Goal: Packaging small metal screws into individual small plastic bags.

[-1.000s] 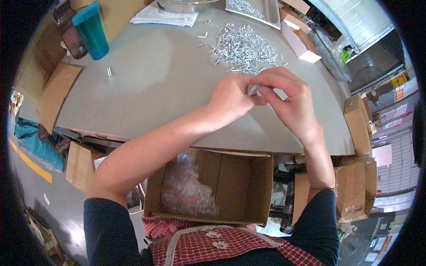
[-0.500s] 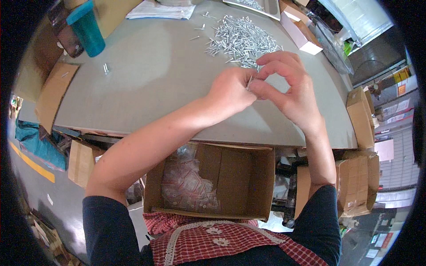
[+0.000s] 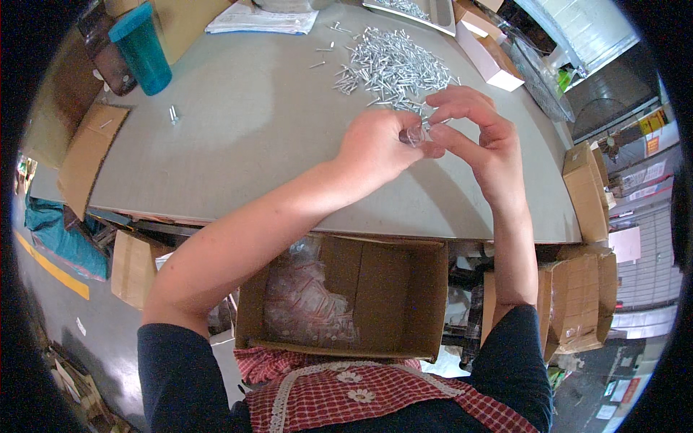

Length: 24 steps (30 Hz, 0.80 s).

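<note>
My left hand (image 3: 379, 148) is closed on a small clear plastic bag (image 3: 414, 135), held over the grey table (image 3: 238, 144). Right beside it, my right hand (image 3: 480, 133) pinches small silvery screws (image 3: 426, 124) at the bag's mouth between thumb and fingers; how many is too small to make out. Just beyond both hands lies a large pile of loose silvery screws (image 3: 397, 65). Below the table edge, an open cardboard box (image 3: 397, 289) holds many small clear bags (image 3: 307, 299) with little parts inside.
A teal lidded cup (image 3: 142, 58) stands at the far left, with a couple of screws (image 3: 173, 115) nearer me. Papers (image 3: 260, 20) and a metal tray (image 3: 444, 16) of screws sit at the back. Cardboard boxes (image 3: 581, 299) flank the table on the right.
My right hand has shifted slightly right and its fingers have drawn a little apart from my left. The clear bag now shows opened out in my left hand.
</note>
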{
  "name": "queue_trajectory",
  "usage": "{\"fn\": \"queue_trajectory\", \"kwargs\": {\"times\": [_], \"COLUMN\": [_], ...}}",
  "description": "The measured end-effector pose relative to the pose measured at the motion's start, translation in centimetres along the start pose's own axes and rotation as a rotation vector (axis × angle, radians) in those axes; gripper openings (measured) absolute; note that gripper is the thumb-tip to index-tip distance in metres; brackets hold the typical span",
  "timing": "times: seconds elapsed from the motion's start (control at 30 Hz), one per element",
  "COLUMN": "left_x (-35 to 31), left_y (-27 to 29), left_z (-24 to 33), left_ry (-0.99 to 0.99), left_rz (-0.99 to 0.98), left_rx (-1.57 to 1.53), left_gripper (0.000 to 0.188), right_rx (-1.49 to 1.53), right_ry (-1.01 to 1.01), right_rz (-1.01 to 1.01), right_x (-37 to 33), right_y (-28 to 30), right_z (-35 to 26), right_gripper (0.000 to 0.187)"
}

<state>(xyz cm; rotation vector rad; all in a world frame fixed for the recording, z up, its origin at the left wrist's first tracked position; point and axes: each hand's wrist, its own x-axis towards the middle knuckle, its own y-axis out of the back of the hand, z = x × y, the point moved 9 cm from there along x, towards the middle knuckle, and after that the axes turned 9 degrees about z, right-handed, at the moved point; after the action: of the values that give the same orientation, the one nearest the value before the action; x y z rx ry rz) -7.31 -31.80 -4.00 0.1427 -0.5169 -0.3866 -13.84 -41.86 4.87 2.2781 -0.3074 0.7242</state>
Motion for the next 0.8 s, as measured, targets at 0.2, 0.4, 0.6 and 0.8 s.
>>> {"fn": "queue_trajectory", "kwargs": {"times": [0.2, 0.4, 0.6, 0.8], "left_x": [-0.2, -0.8, -1.9, -2.8], "left_y": [-0.9, -2.0, -3.5, -3.2], "left_z": [-0.8, 0.2, 1.5, 2.4], "left_ry": [0.038, 0.139, 0.092, -0.02], "left_rz": [-0.058, -0.229, -0.462, -0.53], "left_rx": [-0.078, -0.156, -0.294, -0.371], "left_gripper": [0.031, 0.031, 0.04, 0.064], "right_rx": [-0.137, -0.203, -0.106, 0.062], "right_ry": [0.116, 0.336, 0.306, 0.131], "right_rz": [0.003, -0.215, -0.263, -0.049], "right_x": [-0.3, -0.8, -1.6, -2.4], "right_y": [-0.5, -0.4, -0.1, 4.8], "right_z": [-1.6, -3.0, -3.2, -2.5], "right_gripper": [0.015, 0.022, 0.017, 0.013]}}
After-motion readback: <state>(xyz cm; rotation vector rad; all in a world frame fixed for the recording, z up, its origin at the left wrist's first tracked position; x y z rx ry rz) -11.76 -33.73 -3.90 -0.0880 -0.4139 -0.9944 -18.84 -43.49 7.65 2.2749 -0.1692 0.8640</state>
